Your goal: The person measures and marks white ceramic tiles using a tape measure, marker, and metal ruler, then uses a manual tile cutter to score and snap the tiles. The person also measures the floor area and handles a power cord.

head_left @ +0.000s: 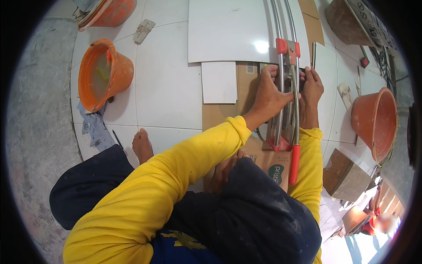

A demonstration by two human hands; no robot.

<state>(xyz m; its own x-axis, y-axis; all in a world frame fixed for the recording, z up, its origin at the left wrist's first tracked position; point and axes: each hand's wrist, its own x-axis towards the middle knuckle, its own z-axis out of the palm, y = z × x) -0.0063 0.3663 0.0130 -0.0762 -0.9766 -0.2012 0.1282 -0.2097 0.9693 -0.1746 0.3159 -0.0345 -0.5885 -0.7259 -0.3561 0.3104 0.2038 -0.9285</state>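
Observation:
A large glossy white tile (228,31) lies under the two steel rails of a tile cutter (277,119), which has red fittings and a long red-gripped lever (294,165). My left hand (268,94) is at the tile's near edge, fingers curled against it, thumb stretched across the rails. On the other side of the rails, my right hand (311,90) has its bent fingertips at the tile's near right corner. The rails and lever partly hide both hands' grip. Below the tile's edge, a smaller white tile piece (219,82) rests on flattened cardboard (216,110).
An orange bucket of murky water (127,70) stands at left, a blue-grey rag (96,132) near it. Another orange bucket (358,119) and a wooden block (347,176) are at right. Cables (387,66) lie far right. A person (371,222) sits at lower right.

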